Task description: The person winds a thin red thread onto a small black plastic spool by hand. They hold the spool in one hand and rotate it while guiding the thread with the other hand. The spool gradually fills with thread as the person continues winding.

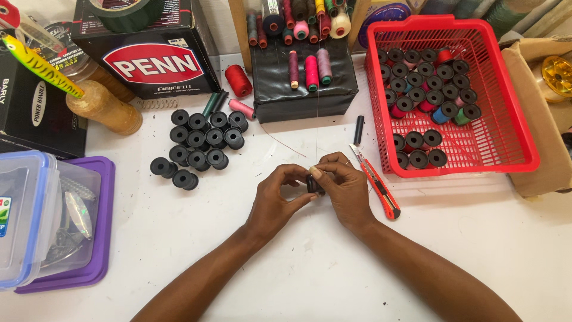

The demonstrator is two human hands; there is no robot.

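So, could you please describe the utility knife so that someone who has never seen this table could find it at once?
Start at the red plastic basket full of spools on the white table. Just off its lower left corner, beside the right hand, lies the utility knife, pointing diagonally. It is the only long, flat orange-red tool there, unlike the round black spools further left.

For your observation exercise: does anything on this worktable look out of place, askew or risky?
The orange utility knife lies slanted beside the right hand, its blade out. Thread spools lie tipped on the black box. Both hands hold a small black spool.
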